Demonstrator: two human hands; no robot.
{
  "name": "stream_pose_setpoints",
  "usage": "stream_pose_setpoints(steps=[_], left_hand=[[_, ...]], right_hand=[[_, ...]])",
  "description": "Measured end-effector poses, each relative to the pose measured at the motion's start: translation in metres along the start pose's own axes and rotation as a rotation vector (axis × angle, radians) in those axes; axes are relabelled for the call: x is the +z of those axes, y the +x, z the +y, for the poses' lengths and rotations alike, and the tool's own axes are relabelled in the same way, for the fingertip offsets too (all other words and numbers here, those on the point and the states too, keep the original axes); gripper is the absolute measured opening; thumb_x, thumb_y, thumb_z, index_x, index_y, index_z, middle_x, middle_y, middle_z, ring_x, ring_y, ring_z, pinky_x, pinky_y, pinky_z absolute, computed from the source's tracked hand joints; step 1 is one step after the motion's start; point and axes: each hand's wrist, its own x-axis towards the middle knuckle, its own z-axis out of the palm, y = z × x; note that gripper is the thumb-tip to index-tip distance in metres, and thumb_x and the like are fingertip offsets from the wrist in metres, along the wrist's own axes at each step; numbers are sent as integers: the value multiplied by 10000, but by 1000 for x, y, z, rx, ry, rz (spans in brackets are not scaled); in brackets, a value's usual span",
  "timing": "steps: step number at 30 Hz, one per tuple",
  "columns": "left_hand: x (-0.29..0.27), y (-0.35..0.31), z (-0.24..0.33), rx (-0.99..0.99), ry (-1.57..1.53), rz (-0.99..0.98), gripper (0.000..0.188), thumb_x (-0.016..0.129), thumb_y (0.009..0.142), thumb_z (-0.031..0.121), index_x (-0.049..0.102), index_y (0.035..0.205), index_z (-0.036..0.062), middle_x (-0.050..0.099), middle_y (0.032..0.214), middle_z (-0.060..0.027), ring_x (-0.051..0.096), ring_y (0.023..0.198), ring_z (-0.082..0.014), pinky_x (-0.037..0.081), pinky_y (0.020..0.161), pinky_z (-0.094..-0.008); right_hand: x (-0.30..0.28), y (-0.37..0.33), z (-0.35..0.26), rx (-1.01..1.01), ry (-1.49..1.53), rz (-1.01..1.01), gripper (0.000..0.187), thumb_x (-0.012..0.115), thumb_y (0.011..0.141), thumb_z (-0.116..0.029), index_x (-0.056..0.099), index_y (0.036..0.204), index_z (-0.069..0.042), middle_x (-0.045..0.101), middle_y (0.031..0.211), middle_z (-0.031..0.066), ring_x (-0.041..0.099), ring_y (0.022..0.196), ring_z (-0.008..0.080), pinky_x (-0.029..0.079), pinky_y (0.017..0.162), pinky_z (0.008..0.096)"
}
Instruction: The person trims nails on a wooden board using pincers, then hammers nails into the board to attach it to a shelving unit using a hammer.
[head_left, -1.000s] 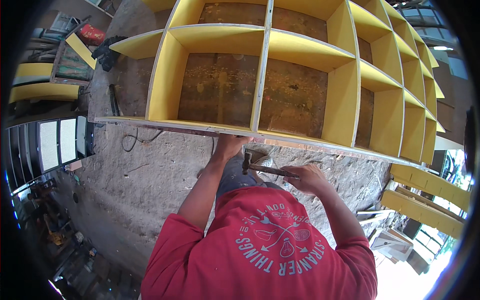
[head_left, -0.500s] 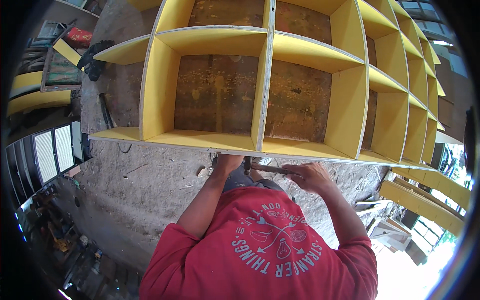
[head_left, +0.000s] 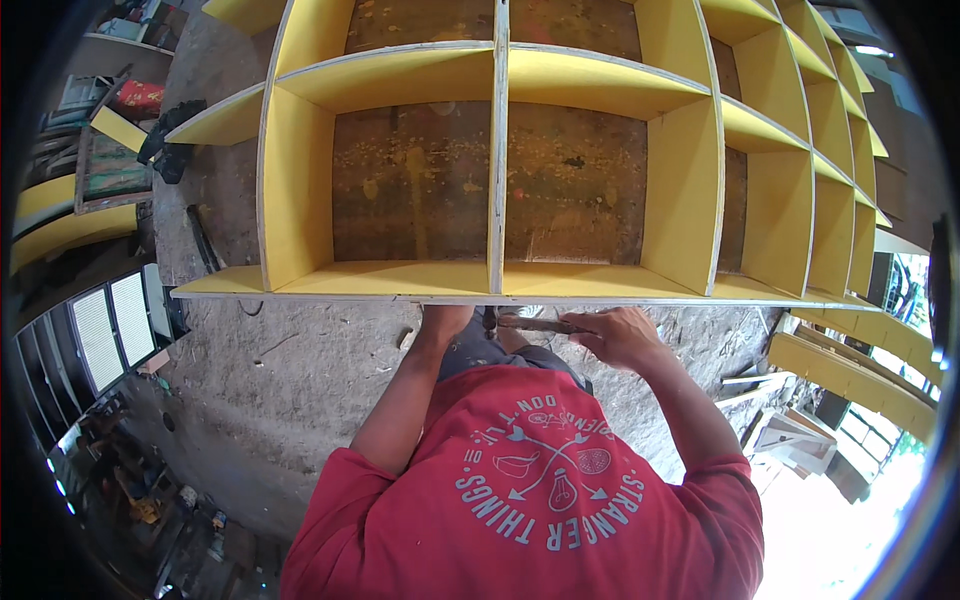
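Observation:
My right hand (head_left: 622,338) is wrapped round the wooden handle of a hammer (head_left: 540,325), which lies roughly level just below the front edge of a yellow grid of shelf compartments (head_left: 390,278). The dark hammer head is at the left end, close to the shelf's edge and partly in shadow. My left hand (head_left: 447,318) reaches up against that same edge, left of the hammer head. Its fingers are hidden beneath the board, so what they hold or touch does not show. The grid's dividers are yellow with bare plywood edges, standing on a paint-spotted brown surface (head_left: 410,185).
Yellow boards (head_left: 850,375) lean at the right, near scrap wood (head_left: 795,440). A dark bar (head_left: 202,238) and a black cloth-like bundle (head_left: 172,140) lie left of the grid. Cluttered tools (head_left: 140,510) fill the lower left. The floor (head_left: 290,370) is rough and grey.
The view has shifted, so the yellow grid sits slightly farther left and higher. My hands and the hammer keep nearly the same places under its front edge, the hammer still in my right hand.

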Motion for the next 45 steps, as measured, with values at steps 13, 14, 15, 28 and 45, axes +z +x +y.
stream_pose_setpoints(steps=[13, 14, 15, 28, 45], left_hand=[[-175, -38, 118, -220, -242, -313, 245, 828, 916, 231, 728, 986, 19, 667, 829, 4, 547, 709, -88, 425, 635, -287], [-178, -28, 125, -45, -367, -67, 260, 842, 908, 238, 711, 945, 17, 649, 801, 2, 529, 710, -67, 422, 637, -265], [-179, -17, 130, 134, -488, 180, 281, 857, 900, 245, 694, 903, 16, 631, 773, 1, 511, 711, -46, 418, 639, -243], [-128, 53, 169, -31, 283, -27, 517, 590, 959, 418, 708, 943, -85, 698, 919, -361, 701, 944, -519, 542, 885, -585], [-129, 52, 159, 105, 259, -63, 575, 562, 1000, 468, 681, 891, -84, 682, 870, -354, 685, 911, -537, 530, 837, -590]], right_hand=[[27, -28, 11, -27, -20, 40, 398, 664, 1000, -507, 722, 1366, -362, 774, 906, 128, 735, 850, 360, 560, 786, 489], [31, -29, 13, -53, -10, 43, 401, 670, 1001, -512, 722, 1370, -362, 770, 891, 145, 732, 845, 374, 559, 793, 492], [34, -30, 12, -60, -16, 49, 401, 670, 1001, -512, 722, 1370, -362, 770, 891, 145, 732, 845, 374, 559, 793, 492], [52, -11, 12, -169, 61, 227, 355, 633, 1026, -501, 720, 1355, -401, 761, 880, 149, 738, 778, 355, 567, 765, 482], [44, -15, 14, -134, -53, 151, 349, 668, 1011, -434, 743, 1338, -337, 788, 1045, 131, 752, 932, 342, 569, 836, 492]])
